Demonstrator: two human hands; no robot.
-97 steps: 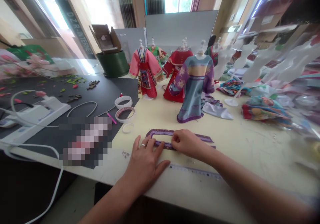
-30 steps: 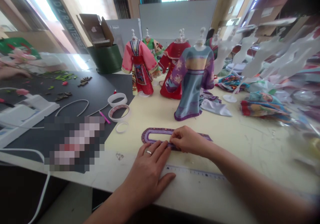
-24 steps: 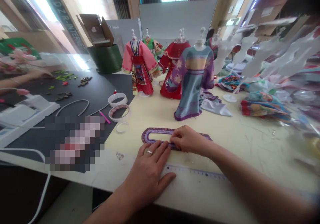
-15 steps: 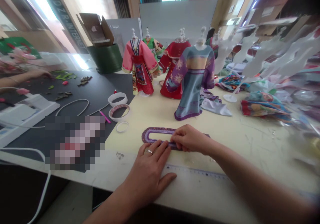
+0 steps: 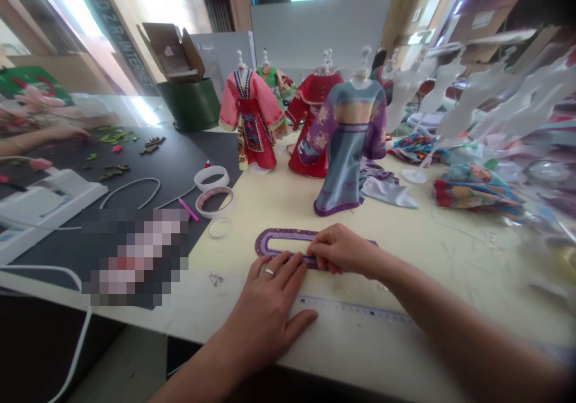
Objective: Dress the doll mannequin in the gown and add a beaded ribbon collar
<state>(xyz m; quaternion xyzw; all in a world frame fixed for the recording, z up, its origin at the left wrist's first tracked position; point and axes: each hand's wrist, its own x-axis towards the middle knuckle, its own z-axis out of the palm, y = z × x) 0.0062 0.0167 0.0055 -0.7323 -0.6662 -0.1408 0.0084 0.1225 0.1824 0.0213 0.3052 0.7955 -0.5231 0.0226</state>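
Note:
A purple patterned fabric strip, folded into a long flat loop, lies on the cream table near its front edge. My left hand lies flat with fingers stretched out, its fingertips pressing the strip's near edge; a ring is on one finger. My right hand is curled over the strip's right part, fingers pinched on the fabric. A clear ruler lies on the table just below my hands.
Small mannequins in a blue-purple robe, a pink robe and a red robe stand behind the strip. Tape rolls lie at the left by a black mat. Fabric piles are at right. Another person's hand is far left.
Since 3.2 s ago the view has shifted and my left fingers have slid right along the strip toward my right hand. Over the last second both hands have hardly moved.

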